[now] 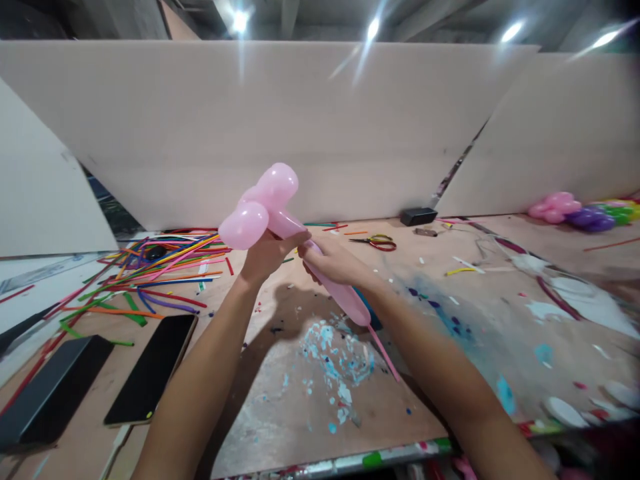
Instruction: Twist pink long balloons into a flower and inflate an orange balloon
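Observation:
A long pink modelling balloon [345,297] is held up over the table. Its far end is twisted into several round bubbles, and a thin uninflated tail hangs from the near end. My left hand [267,253] is closed around the balloon just below the bubbles. Right beside it, my right hand [333,260] grips the long inflated section, fingers wrapped over it. The two hands nearly touch where they meet on the balloon. Parts of the fingers on both hands are hidden behind it.
Uninflated coloured balloons [165,267] lie heaped at the left. A phone [153,370] and a dark box [55,387] sit near the left edge. Scissors [381,243] and a small black box [419,216] lie toward the back. Finished balloon shapes [590,217] rest far right.

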